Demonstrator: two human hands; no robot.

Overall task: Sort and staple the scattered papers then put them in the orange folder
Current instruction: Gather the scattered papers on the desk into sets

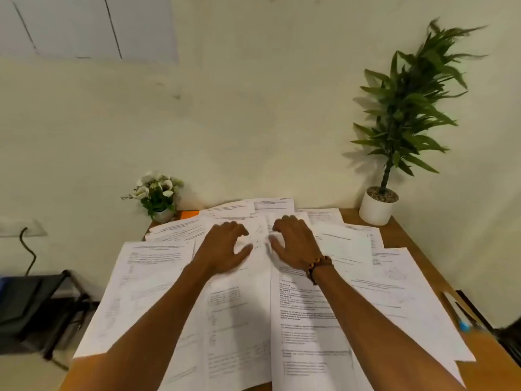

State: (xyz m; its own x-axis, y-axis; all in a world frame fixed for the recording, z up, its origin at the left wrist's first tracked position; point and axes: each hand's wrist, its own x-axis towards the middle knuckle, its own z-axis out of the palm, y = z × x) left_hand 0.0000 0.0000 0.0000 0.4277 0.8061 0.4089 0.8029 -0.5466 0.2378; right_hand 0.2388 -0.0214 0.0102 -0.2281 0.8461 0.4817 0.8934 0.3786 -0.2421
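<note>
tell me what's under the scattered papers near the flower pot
An orange corner, likely the folder, pokes out from under the scattered papers beside the flower pot. The rest of it is covered, as is most of the wooden table.

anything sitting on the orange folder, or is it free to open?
Not free. Only a corner of the orange folder shows at the table's far left, beside the small flower pot; scattered papers overlap the rest. Both hands are on sheets mid-table.

Print on papers (236, 306) too blurred; unreadable
</note>
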